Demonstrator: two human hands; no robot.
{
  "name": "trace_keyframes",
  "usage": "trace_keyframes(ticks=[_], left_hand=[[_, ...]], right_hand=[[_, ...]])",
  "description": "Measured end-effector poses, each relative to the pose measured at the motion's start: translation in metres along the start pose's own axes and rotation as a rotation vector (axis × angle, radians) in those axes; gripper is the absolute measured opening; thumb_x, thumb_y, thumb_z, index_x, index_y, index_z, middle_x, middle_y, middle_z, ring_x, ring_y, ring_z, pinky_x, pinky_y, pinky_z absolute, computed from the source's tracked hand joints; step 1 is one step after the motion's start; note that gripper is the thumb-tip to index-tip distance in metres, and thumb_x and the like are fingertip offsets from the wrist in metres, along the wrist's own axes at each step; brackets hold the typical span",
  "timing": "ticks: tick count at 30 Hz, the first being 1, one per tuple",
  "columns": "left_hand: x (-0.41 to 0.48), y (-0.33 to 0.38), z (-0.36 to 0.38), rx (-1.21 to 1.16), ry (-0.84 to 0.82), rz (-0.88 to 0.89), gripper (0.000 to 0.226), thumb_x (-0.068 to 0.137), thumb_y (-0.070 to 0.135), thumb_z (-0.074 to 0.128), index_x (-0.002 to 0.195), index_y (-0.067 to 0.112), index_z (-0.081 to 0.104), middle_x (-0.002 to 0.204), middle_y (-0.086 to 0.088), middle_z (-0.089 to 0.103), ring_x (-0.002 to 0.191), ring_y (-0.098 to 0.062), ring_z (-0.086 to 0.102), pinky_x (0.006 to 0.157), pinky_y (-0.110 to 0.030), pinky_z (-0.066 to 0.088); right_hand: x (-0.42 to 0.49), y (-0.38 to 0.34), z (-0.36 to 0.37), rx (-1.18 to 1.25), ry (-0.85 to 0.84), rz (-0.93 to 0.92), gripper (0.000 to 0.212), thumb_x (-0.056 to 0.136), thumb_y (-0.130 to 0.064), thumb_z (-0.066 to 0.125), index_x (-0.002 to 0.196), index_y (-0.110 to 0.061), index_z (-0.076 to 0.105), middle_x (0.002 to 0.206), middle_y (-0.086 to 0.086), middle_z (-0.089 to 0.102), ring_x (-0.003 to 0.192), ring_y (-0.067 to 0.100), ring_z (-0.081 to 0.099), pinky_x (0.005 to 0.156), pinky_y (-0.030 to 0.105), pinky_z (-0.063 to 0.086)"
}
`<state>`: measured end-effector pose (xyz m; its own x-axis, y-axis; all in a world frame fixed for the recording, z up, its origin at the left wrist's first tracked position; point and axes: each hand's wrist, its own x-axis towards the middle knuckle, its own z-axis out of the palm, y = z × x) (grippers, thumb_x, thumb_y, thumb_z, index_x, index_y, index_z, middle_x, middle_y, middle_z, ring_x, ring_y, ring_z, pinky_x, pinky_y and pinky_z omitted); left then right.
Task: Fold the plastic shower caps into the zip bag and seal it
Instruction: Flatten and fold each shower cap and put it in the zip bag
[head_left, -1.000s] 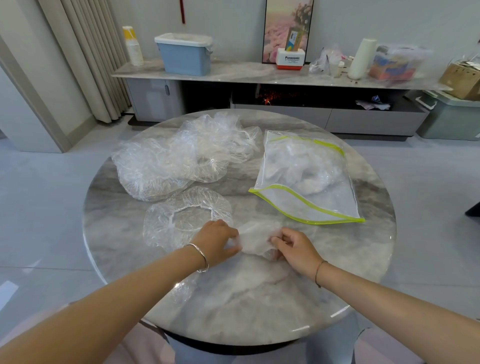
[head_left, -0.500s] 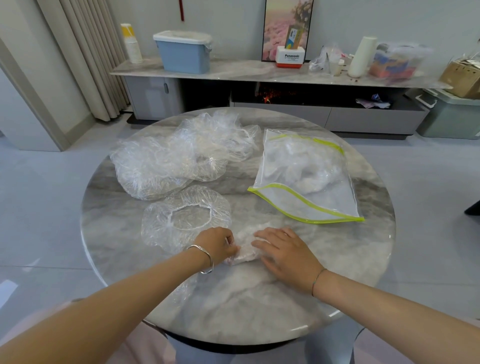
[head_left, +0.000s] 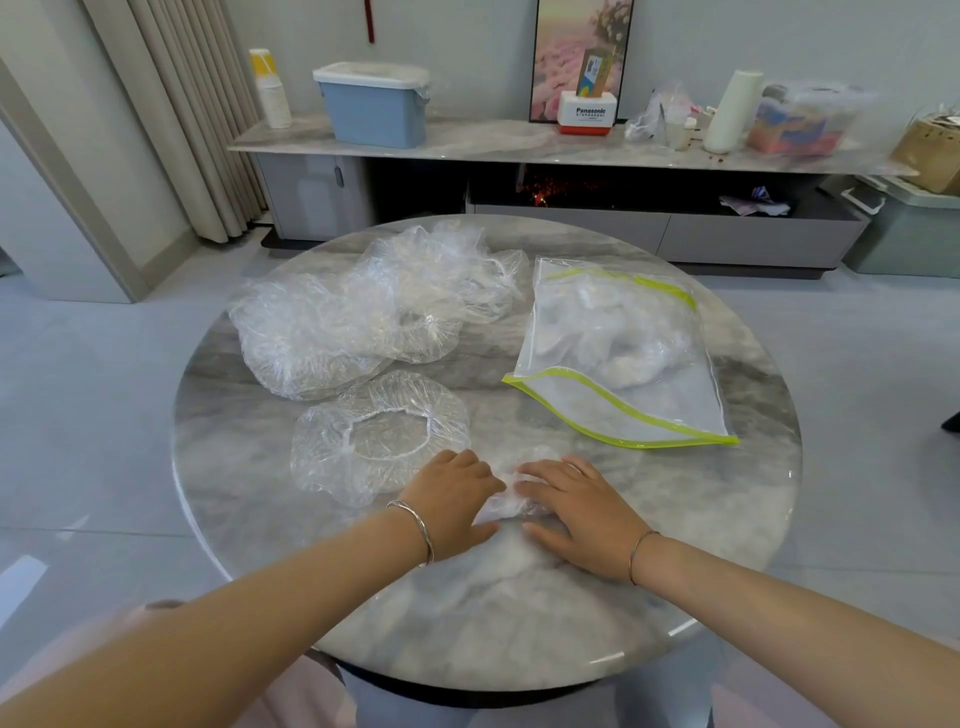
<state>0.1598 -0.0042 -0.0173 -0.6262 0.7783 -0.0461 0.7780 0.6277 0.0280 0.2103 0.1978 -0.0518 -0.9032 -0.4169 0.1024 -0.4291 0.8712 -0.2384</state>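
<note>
With 2 hands we flatten the folded shower cap (head_left: 511, 501) on the surface (head_left: 519, 623), lower centre. Our right hand (head_left: 576, 512) presses it, fingers straight; our left hand (head_left: 452, 493) curls round its end. This likely pushes air out for the zip bag (head_left: 623, 358), upper right.

The round table (head_left: 727, 519) shows grey-and-white marble veining. At its 2 o'clock the zip bag (head_left: 670, 410) is clear with lime-yellow edging. The heaped shower caps (head_left: 337, 322) at 11 o'clock and the single cap (head_left: 363, 447) at 9 o'clock are colourless. Beyond 12 o'clock stand a blue bin (head_left: 371, 117) with a white lid (head_left: 371, 73) and a pink framed picture (head_left: 561, 52).
</note>
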Motion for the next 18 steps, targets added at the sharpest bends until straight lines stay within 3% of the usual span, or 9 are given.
trace_keyframes(ticks=[4,9,12,18], left_hand=[[0.003,-0.006,0.004,0.071,-0.055,-0.055,0.052,0.091,0.05,0.045,0.136,0.024,0.042,0.13,0.0,0.045,0.119,-0.02,0.041,0.101,-0.03,0.027],[0.006,-0.007,0.004,0.084,-0.033,-0.094,0.043,0.092,0.035,0.048,0.132,0.02,0.044,0.127,-0.001,0.047,0.118,-0.021,0.042,0.1,-0.03,0.029],[0.011,-0.009,0.005,0.027,0.0,-0.12,0.034,0.095,0.023,0.043,0.128,0.021,0.051,0.125,0.0,0.052,0.119,-0.02,0.043,0.098,-0.027,0.028],[0.01,-0.01,0.006,-0.169,0.006,-0.211,0.029,0.097,0.035,0.043,0.115,0.019,0.06,0.114,-0.005,0.061,0.111,-0.022,0.05,0.089,-0.028,0.033]], right_hand=[[0.001,0.0,-0.003,-0.029,0.045,-0.022,0.032,0.079,-0.043,0.053,0.103,-0.023,0.064,0.103,-0.008,0.06,0.091,0.014,0.057,0.095,0.021,0.024],[0.0,0.0,-0.002,-0.019,-0.014,0.015,0.04,0.081,-0.045,0.05,0.111,-0.021,0.062,0.104,-0.007,0.057,0.093,0.013,0.054,0.09,0.017,0.022],[0.006,0.002,0.0,0.027,0.03,0.063,0.035,0.08,-0.034,0.055,0.11,-0.018,0.062,0.105,-0.004,0.057,0.095,0.015,0.053,0.085,0.018,0.025],[0.011,0.005,-0.002,0.245,0.094,0.293,0.007,0.086,-0.02,0.06,0.084,-0.015,0.064,0.077,-0.01,0.053,0.073,0.01,0.046,0.074,0.025,0.033]])
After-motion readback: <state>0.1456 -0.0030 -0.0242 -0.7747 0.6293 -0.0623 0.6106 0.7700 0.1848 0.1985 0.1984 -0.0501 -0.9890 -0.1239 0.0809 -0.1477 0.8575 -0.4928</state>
